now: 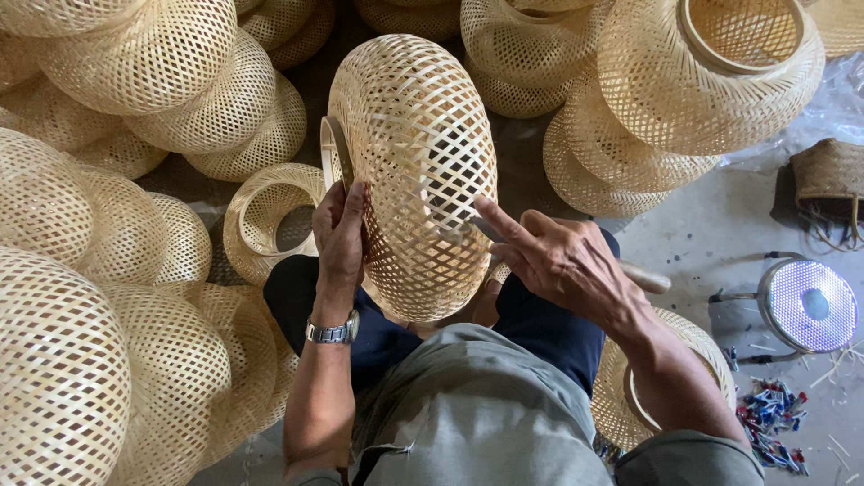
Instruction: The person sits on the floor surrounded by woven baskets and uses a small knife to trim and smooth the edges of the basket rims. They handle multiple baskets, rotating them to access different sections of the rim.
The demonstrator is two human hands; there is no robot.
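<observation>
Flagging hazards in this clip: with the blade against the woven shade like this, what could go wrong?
1. The right hand presses a knife to the woven bamboo shade; a slip could cut strands.
2. The left hand steadies the shade's rim near the blade's line, so it might get nicked.
3. The shade rests on the lap, and may roll.

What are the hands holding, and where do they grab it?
The left hand grips the woven basket at its left rim. The right hand holds a knife by its handle, blade against the basket's side.
</observation>
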